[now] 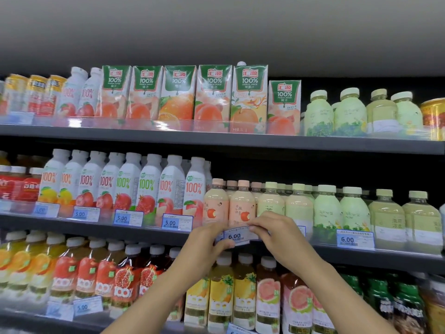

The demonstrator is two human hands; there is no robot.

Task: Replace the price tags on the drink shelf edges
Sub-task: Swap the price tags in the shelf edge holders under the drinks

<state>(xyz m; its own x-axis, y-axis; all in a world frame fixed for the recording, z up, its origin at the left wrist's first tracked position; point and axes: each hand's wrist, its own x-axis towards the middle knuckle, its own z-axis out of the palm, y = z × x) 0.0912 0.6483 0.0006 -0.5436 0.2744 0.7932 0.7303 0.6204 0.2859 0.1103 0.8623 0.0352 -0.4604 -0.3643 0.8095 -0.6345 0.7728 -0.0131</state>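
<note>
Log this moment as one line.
step: tag swap | left hand: pinches tag left end | right hand: pinches right end | tag: reads 6.00, at middle shelf edge

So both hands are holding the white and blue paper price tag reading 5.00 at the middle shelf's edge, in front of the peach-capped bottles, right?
Not quite. The head view shows the white and blue paper price tag reading 6.00, not 5.00. The left hand and right hand do pinch it at the grey middle shelf's edge, in front of the peach-capped pale bottles.
</note>
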